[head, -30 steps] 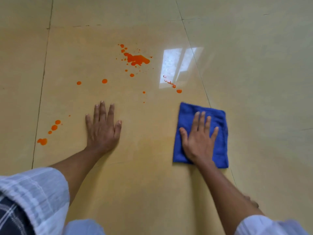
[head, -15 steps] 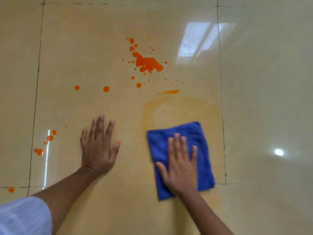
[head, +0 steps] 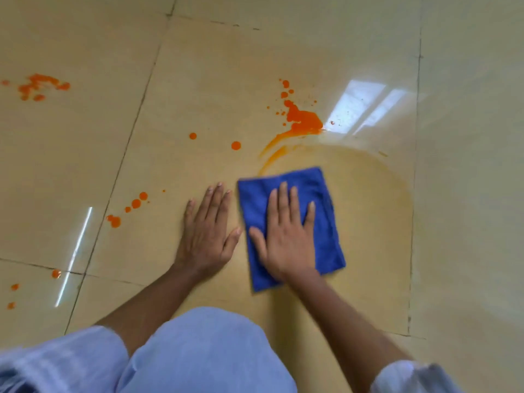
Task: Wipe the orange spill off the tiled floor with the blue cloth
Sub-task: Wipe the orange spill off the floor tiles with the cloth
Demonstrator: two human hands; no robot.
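Note:
A folded blue cloth (head: 326,217) lies flat on the beige tiled floor (head: 198,66). My right hand (head: 289,236) presses palm-down on it, fingers spread. My left hand (head: 208,231) rests flat on the bare tile just left of the cloth, almost touching its edge. The main orange spill (head: 302,119) sits beyond the cloth, with an orange streak (head: 272,154) curving from it down toward the cloth's far corner. A pale orange smear arc (head: 397,188) rings the cloth's right side. Single orange drops (head: 236,145) and a cluster of drops (head: 136,203) lie to the left.
Another orange splatter (head: 39,86) marks the far left tile, and small drops (head: 56,273) dot the near left. Dark grout lines (head: 124,157) cross the floor. My pale blue clothing (head: 204,350) fills the bottom edge. A window's reflection (head: 360,106) shines beside the spill.
My right hand slid the cloth left, close beside my left hand, dragging an orange streak from the main spill and leaving a wider pale smear. The view has shifted right and closer.

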